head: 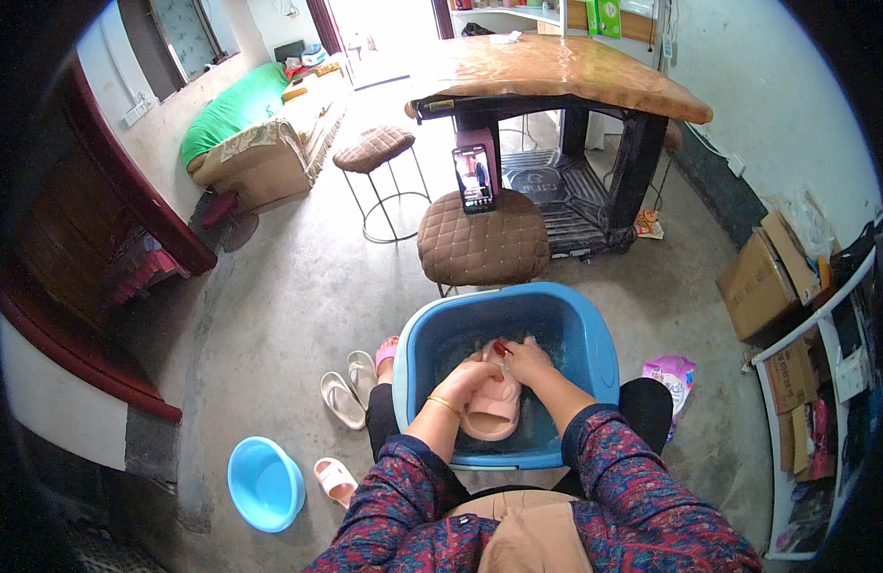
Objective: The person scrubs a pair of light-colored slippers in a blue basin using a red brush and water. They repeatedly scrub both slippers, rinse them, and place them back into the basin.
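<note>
A blue plastic tub (602, 358) sits before me between my knees, with some water at its bottom. Inside it, a pink slide slipper (490, 422) lies with its open end towards me. My left hand (470, 378) grips the slipper from its left side, a gold bangle at the wrist. At the slipper's far end, my right hand (529, 364) holds a small red object (500, 348), perhaps a brush; the fingers hide most of it. Whether that object touches the slipper is hard to see.
A second pink slipper (335, 481), pale flip-flops (343, 400) and a light blue basin (265, 484) are on the floor at left. Beyond the tub, a phone (474, 179) stands on a quilted stool (482, 243). A purple packet (672, 383) lies at right, near a white shelf (769, 430).
</note>
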Demonstrator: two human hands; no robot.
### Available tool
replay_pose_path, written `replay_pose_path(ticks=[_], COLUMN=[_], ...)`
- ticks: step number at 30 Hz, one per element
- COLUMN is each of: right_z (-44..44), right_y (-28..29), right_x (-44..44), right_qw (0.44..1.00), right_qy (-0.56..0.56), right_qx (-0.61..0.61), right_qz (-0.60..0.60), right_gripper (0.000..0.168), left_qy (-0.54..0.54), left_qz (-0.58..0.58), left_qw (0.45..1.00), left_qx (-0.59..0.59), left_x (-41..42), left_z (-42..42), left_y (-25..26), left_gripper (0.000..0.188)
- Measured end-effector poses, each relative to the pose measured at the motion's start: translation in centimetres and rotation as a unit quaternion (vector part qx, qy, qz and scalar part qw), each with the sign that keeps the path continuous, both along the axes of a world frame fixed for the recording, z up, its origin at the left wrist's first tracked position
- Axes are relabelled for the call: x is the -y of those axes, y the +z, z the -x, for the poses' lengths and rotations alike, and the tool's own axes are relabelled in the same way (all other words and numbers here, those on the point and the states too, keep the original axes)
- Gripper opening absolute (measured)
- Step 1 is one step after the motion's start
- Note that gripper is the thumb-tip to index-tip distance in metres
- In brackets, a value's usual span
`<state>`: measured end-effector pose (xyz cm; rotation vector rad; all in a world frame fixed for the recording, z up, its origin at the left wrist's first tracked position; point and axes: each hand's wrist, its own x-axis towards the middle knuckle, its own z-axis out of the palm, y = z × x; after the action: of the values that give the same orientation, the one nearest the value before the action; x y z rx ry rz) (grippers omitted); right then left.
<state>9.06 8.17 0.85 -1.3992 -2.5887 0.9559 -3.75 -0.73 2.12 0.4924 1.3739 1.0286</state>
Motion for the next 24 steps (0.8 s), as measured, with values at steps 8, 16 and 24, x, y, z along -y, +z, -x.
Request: replay_pose_path(ticks=[8, 16, 24], right_z=[0.4, 0.7, -0.6], right_y=[-1.1, -0.8, -0.9], right_x=[-0.1, -0.3, -1.0], right_qw=[1.0, 0.999, 0.989], right_qy=[-0.01, 0.022, -0.079], right_qx=[0.005, 0.001, 0.071], right_qz=[-0.019, 0.026, -0.098], right_gripper=[0.038, 0.039, 0.041], left_qy=[-0.014, -0.001, -0.077], left_qz=[-0.037, -0.009, -0.019], left_qw=[0.993, 0.999, 0.967], left_qx=[-0.111, -0.036, -0.242], left_x=[-0.2, 0.0, -0.4], left_z=[0.2, -0.1, 0.3], left_y=[-1.3, 0.8, 0.2], left_gripper=[0.054, 0.049, 0.081])
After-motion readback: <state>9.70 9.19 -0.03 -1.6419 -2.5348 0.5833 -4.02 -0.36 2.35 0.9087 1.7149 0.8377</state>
